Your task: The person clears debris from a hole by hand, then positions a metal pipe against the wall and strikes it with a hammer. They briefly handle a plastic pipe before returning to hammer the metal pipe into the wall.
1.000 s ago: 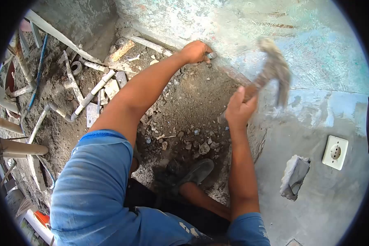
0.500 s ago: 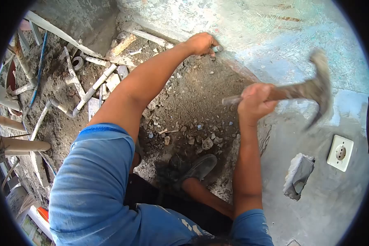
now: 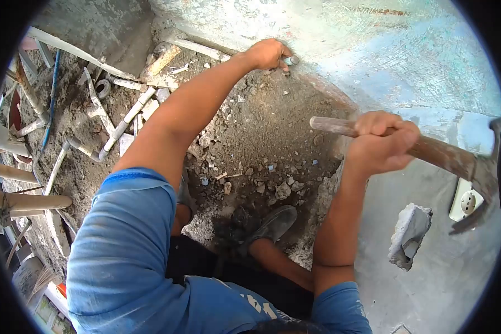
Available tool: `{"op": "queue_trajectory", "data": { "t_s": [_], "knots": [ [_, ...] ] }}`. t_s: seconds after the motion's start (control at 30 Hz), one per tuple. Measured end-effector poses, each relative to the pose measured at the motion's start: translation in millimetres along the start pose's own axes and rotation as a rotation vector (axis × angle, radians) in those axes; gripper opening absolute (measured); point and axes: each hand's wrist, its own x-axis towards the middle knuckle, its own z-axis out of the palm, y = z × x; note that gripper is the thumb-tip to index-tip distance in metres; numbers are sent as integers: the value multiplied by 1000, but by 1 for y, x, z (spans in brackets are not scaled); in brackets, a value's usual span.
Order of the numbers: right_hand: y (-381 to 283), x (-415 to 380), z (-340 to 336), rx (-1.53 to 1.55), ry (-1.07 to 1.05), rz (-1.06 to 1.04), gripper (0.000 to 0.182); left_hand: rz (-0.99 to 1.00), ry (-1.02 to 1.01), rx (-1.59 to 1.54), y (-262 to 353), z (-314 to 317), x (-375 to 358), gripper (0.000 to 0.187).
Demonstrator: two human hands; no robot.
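Note:
My left hand (image 3: 269, 54) is closed round a short metal tool (image 3: 291, 60), whose round end shows beside the fingers at the foot of the painted wall (image 3: 367, 39). The rest of that tool is hidden by the hand. Farther right, my right hand (image 3: 383, 141) grips the wooden handle of a claw hammer (image 3: 445, 156). The hammer's head is at the right edge of the view, over part of a white wall socket (image 3: 466, 200).
Rubble and small stones (image 3: 283, 191) cover the dirt floor near my shoes (image 3: 275, 224). A jagged hole (image 3: 411, 236) opens in the grey wall. Pipes (image 3: 129, 119), a blue hose (image 3: 53, 100) and bamboo poles (image 3: 33, 200) lie at the left.
My right hand has moved right and nearer the camera, swinging the hammer away from the left hand. The left hand has shifted slightly up and left in view, still holding the metal tool.

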Motion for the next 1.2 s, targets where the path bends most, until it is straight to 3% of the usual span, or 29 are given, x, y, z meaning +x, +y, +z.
{"op": "queue_trajectory", "data": {
  "t_s": [0.03, 0.07, 0.1, 0.13, 0.17, 0.2, 0.23, 0.3, 0.37, 0.4, 0.5, 0.53, 0.57, 0.6, 0.63, 0.67, 0.7, 0.77, 0.83, 0.87, 0.93, 1.13, 1.2],
  "knots": [
    [50, -33, -26, -141, -203, 97, 35, -21, -16, 27, 0, 0, 1, 33],
    [91, -63, -52, -702, -370, 245, 35, -35, -35, 51, 4, 2, 3, 32],
    [119, -67, -71, -1054, -752, 448, 42, -25, -84, 65, 10, 1, 1, 31],
    [103, -53, -61, -1047, -731, 429, 42, -12, -126, 94, 12, -2, -1, 30],
    [86, -37, -54, -1044, -726, 509, 44, 108, 44, 87, 6, 8, -3, 27],
    [67, -30, -51, -1050, -731, 621, 46, 109, 40, 83, 5, 7, -1, 27],
    [64, -26, -54, -1010, -618, 400, 44, 31, -23, 64, 6, 11, 3, 27],
    [6, 7, -25, -610, -337, 402, 35, -75, -76, -8, 9, 7, 3, 30],
    [-36, 40, -6, -256, -159, 215, 34, -67, -126, 56, 4, 3, 7, 32],
    [-42, 51, -4, -95, -104, 90, 32, -70, -133, 79, 3, 2, 8, 31],
    [-15, 15, 1, 114, 42, 36, 30, -33, -58, 4, 6, 2, 3, 31],
    [35, -22, -16, -49, -14, 39, 29, -33, -50, 7, 6, 0, 3, 31],
    [92, -63, -53, -436, -240, 210, 33, -48, -71, 40, 7, 0, 3, 31],
    [109, -72, -70, -964, -709, 549, 36, -60, -91, 77, 9, 0, 5, 30],
    [97, -69, -69, -941, -712, 559, 36, -65, -93, 102, 13, -1, 3, 28],
    [89, -64, -66, -915, -715, 566, 36, 37, 65, 181, 6, 7, 1, 26],
    [83, -54, -61, -913, -721, 563, 36, -32, -8, 147, 8, -4, 4, 26],
    [56, -36, -57, -732, -507, 322, 33, -89, -117, 79, 15, 7, 4, 26],
    [6, -1, -34, -327, -285, 415, 35, -76, -106, 98, 7, 6, 7, 28],
    [-3, 15, -33, -196, -216, 273, 30, -71, -99, 105, 5, 3, 7, 28],
    [-25, 32, -32, -34, -112, 179, 26, -77, -124, 130, 8, 2, 7, 29],
    [-28, 19, -56, -48, -102, 4, 18, -32, -74, 24, 5, 7, 6, 30],
    [-44, 32, -55, -34, -68, -230, 21, -103, -101, 56, 10, 4, 4, 30]
  ]
}}
